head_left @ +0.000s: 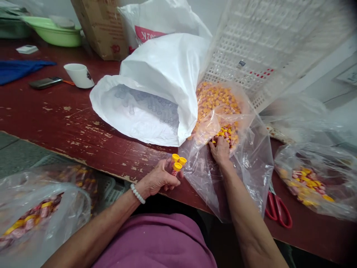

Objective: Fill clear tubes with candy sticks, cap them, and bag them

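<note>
Tubes [176, 167] gripped by the left hand [159, 178] could be dropped if loosened; right hand [222, 150] grip cannot be determined.

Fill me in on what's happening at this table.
The person's left hand holds a few yellow-capped tubes upright near the edge of the table. The right hand reaches into a clear bag of small yellow-and-red pieces; its fingertips are hidden, so I can't tell whether it has gripped any. Beside that bag, a white sack lies with its mouth open, clear tubes inside. Red-handled scissors lie to the right.
</note>
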Demonstrator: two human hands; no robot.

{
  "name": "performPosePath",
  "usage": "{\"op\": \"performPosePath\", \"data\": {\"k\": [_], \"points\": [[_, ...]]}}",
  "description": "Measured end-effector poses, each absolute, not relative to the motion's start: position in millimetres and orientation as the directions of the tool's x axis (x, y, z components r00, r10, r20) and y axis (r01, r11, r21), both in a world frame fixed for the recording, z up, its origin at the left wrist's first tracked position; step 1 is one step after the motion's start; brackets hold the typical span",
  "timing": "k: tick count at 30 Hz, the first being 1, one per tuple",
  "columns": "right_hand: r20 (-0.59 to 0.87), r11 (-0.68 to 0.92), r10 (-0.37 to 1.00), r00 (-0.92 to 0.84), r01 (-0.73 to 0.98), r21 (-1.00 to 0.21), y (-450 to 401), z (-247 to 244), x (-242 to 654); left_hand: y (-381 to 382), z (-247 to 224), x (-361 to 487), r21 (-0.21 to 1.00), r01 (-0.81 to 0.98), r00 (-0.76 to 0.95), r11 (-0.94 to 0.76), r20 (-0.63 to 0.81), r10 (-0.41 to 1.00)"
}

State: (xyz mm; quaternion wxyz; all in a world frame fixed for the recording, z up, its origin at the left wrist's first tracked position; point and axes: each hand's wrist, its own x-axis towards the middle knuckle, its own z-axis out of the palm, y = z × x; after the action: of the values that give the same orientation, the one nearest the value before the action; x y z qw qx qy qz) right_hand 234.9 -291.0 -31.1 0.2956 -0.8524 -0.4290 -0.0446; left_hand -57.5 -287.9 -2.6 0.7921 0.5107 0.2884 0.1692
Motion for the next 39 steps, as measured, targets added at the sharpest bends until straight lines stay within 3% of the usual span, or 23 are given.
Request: {"op": "performPosePath", "data": {"k": [4, 7, 9, 12, 14, 18, 29, 34, 36, 39], "points": [[0.344, -0.445, 0.673, 0.655, 0.73, -0.518, -295.6, -25.3, 230.2, -288.1, -2.5, -55.7, 0.873, -0.026, 0.783, 0.487, -0.285, 0.553], [0.344, -0.25, 0.702, 0.623, 0.668, -0.7, -315.3, 5.1, 198.2, -286.4, -3.5, -53.8, 0.876, -0.017, 0.771, 0.482, -0.296, 0.564], [0.331, -0.026, 0.822, 0.463, 0.611, -0.791, -332.3, 29.0, 164.7, -286.2, -3.0, -50.7, 0.882, 0.01, 0.758, 0.47, -0.313, 0.572], [0.35, 0.215, 0.931, 0.107, 0.615, -0.759, -351.7, 55.4, 115.8, -288.1, -0.3, -44.9, 0.907, 0.065, 0.747, 0.417, -0.321, 0.582], [0.351, 0.287, 0.936, -0.029, 0.64, -0.713, -357.2, 62.8, 96.1, -289.7, 1.7, -42.4, 0.928, 0.119, 0.745, 0.352, -0.318, 0.586], [0.357, 0.304, 0.931, -0.074, 0.701, -0.646, -356.8, 62.2, 90.0, -290.6, 2.7, -43.7, 0.948, 0.205, 0.738, 0.245, -0.314, 0.597], [0.371, 0.317, 0.922, -0.11, 0.764, -0.562, -362.2, 67.5, 88.7, -290.7, 0.9, -44.8, 0.957, 0.202, 0.778, 0.206, -0.285, 0.559], [0.579, 0.248, 0.781, 0.233, 0.736, -0.63, -340.6, 65.5, 97.0, -291.8, -3.1, -42.0, 0.963, 0.163, 0.797, 0.213, -0.256, 0.547], [0.67, 0.227, 0.671, 0.317, 0.773, -0.592, -327.0, 57.2, 91.9, -294.1, -2.5, -40.2, 0.98, 0.164, 0.79, 0.109, -0.196, 0.58], [0.692, 0.298, 0.706, 0.151, 0.823, -0.483, -310.8, 44.1, 73.9, -299.4, 1.7, -38.8, 0.98, 0.17, 0.767, -0.102, -0.067, 0.638]]}}
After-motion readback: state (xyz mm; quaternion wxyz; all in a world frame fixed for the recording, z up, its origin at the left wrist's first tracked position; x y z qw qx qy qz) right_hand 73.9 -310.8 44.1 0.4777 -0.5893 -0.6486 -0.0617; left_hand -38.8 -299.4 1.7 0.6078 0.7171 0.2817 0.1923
